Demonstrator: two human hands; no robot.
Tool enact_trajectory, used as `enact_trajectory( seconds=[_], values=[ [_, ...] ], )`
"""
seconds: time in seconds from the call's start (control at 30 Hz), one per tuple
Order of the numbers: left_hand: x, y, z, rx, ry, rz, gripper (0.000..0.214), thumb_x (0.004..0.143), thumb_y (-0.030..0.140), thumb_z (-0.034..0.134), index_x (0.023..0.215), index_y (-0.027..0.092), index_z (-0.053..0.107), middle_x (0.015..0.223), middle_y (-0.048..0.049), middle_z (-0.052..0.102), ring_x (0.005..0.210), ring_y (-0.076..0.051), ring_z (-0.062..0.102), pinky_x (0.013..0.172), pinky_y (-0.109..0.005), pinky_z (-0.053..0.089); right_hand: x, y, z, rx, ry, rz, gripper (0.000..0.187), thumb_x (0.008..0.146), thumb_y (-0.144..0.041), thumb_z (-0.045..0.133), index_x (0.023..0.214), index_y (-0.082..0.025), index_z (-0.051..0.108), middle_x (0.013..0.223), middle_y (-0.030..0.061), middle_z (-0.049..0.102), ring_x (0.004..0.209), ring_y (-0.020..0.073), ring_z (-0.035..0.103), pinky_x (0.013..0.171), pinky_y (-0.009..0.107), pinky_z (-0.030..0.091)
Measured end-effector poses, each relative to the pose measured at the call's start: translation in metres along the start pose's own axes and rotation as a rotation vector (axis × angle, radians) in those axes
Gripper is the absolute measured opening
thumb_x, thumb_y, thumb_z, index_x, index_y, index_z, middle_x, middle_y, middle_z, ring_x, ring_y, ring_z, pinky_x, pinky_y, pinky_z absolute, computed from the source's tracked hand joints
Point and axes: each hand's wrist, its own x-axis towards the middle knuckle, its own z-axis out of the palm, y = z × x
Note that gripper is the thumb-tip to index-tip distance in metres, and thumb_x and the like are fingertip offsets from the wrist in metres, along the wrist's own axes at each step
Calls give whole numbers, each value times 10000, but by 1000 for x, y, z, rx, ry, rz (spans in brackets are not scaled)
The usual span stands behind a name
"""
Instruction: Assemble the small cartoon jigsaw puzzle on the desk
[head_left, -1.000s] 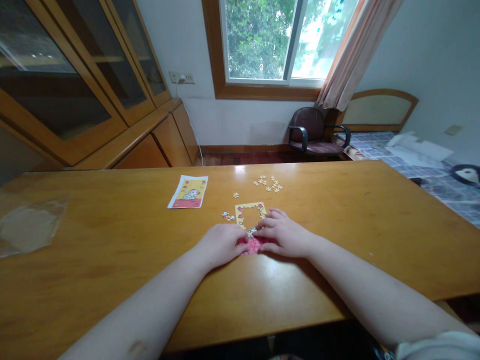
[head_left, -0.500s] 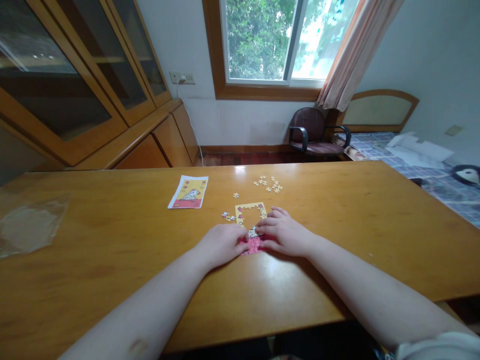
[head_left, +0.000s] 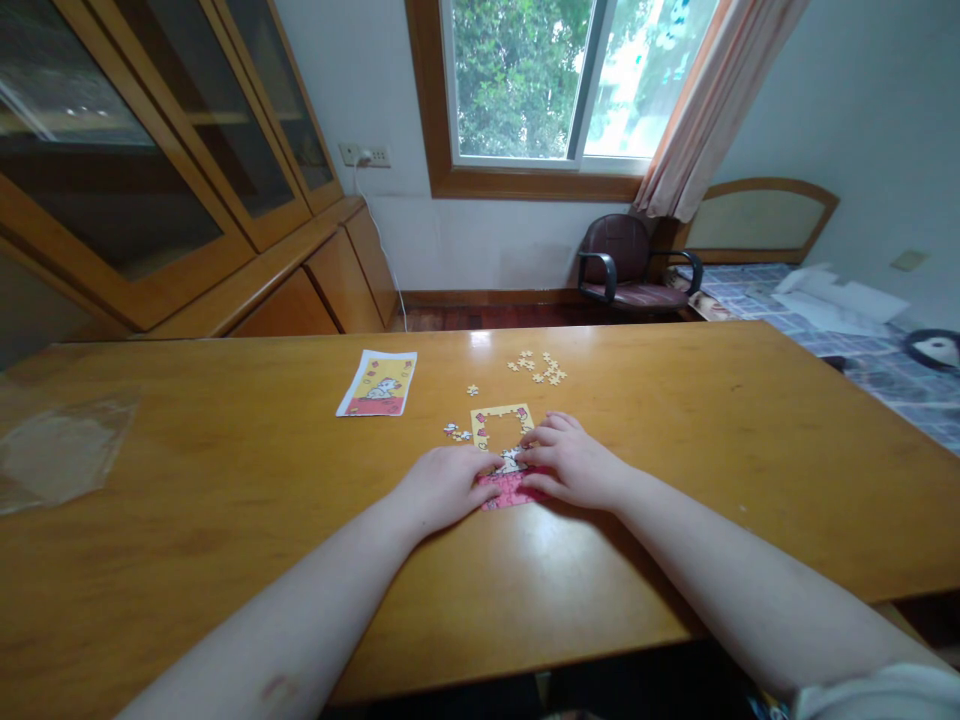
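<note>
Our Right Hand Edges Outward, Baring More of the Jigsaw Puzzle

Compared with a second ago, we draw our right fingers slightly up and away, and more of the white pieces shows above the puzzle's pink lower band. Our left hand keeps nearly the same place. Between our two hands, flat on the wooden table, lies the part-built puzzle, its yellow border ringing a bare opening just beyond our fingertips. We rest the left fingertips at its left edge and the right fingertips at its right, over the white pieces. Both our hands are curved, with narrow gaps between thumb and forefinger; whether either pinches a piece, we cannot tell. A few loose pieces lie just beside the border, beyond our left hand, and a single piece sits farther off. Yellow pieces lie scattered past the puzzle's far edge, while the printed picture sheet lies to the left, well apart from both hands.
</note>
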Motion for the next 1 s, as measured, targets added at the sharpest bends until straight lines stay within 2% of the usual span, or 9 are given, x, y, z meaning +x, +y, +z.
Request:
enact_trajectory(
  seconds=[0.53,0.87,1.0],
  values=[
    [-1,2,-3,-28,19,-55,429,872,429,535,1274,295,603,1070,-52,729,909,-231,670,773,-313,489,0,-1,0,22,7,43,360,917,-481,563,1123,-219,699,1111,98,656,1010,238,510,998,445,344],
    [-1,2,0,4,1,-25,396,888,476,496,1215,307,643,1043,-48,735,908,-239,662,748,-314,468,0,-1,3,31,-19,54,372,914,-504,557,1115,-228,704,1112,99,651,1026,242,520,1010,462,340],
    [0,1,-1,-36,14,-36,355,878,432,520,1179,287,642,1024,-43,727,874,-220,658,730,-301,457,0,-1,3,38,-8,58,367,914,-496,561,1098,-213,704,1115,98,650,1025,240,525,1017,464,338]
  ],
)
